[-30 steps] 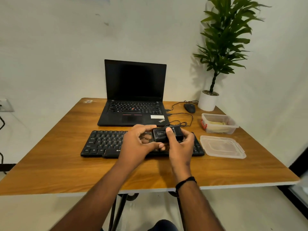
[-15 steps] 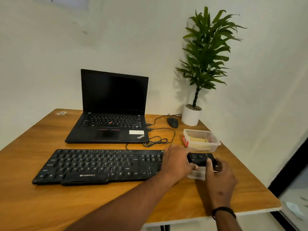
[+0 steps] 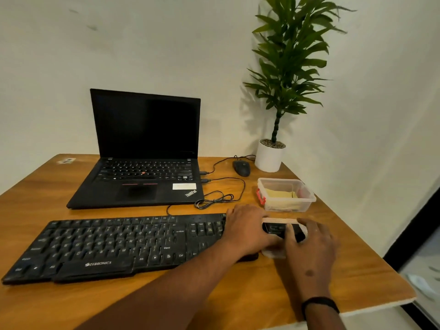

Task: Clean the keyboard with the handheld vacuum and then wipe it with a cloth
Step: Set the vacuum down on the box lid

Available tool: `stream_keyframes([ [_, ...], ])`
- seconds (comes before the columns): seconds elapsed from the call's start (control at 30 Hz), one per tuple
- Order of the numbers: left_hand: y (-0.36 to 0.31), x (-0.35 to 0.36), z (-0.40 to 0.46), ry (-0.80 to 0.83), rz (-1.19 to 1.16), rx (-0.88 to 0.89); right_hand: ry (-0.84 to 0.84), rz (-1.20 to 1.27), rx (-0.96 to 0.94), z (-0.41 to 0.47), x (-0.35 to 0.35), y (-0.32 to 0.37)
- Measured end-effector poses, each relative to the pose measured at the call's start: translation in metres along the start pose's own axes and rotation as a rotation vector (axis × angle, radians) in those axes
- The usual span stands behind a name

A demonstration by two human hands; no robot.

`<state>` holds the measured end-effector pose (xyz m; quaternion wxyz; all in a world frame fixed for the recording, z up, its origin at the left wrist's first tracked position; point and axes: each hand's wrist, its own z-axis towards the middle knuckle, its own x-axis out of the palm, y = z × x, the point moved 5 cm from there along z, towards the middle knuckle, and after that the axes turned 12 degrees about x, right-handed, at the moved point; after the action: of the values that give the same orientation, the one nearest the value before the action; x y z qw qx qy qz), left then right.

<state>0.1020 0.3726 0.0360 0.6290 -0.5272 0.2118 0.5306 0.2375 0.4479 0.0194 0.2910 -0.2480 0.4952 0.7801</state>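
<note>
**Operator:** What is the layout, starting with the largest item?

**Guide:** You work on a wooden table point(image 3: 71, 301). Its right edge runs diagonally close to your right forearm, and its near edge passes under both arms. The widest bare wood lies in front of the keyboard and at the far left corner.

**Operator:** What stands at the back?

**Guide:** A potted plant point(image 3: 289, 67) occupies the far right corner against the wall. An open laptop point(image 3: 142, 148) with a dark screen sits behind the keyboard. Its cables point(image 3: 219, 196) coil on the wood between laptop and keyboard. A mouse point(image 3: 241, 168) lies just beside the plant pot.

**Operator:** Where is the keyboard?

**Guide:** The black keyboard point(image 3: 114, 244) lies across the near half of the table. Your left forearm crosses over its right end.

**Operator:** What is on the right side?

**Guide:** A clear plastic container point(image 3: 287, 195) holding a yellow cloth point(image 3: 281, 194) stands just behind your hands. A clear lid point(image 3: 273, 253) lies under your hands, touching or nearly touching the keyboard's right end.

**Operator:** And the vacuum?

**Guide:** The small black handheld vacuum point(image 3: 276, 228) is above the lid, at the keyboard's right end. Your left hand point(image 3: 247, 228) curls around its left end. Your right hand point(image 3: 309, 246) grips its right end, thumb over the top.
</note>
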Motion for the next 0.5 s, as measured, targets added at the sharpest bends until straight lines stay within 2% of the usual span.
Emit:
stream_keyframes([
  [0.13, 0.010, -0.021, 0.025, -0.181, -0.052, 0.012, 0.010, 0.161, -0.030, 0.042, -0.011, 0.028],
  [0.2, 0.013, -0.026, 0.040, -0.185, -0.025, 0.062, 0.039, 0.132, -0.048, 0.074, -0.008, 0.040],
  [0.37, 0.019, -0.014, 0.082, 0.075, 0.189, 0.224, 0.374, -0.128, -0.086, 0.141, 0.039, 0.065],
  [0.5, 0.029, 0.012, 0.105, 0.304, 0.359, 0.270, 0.628, -0.411, -0.104, 0.158, 0.080, 0.066],
])
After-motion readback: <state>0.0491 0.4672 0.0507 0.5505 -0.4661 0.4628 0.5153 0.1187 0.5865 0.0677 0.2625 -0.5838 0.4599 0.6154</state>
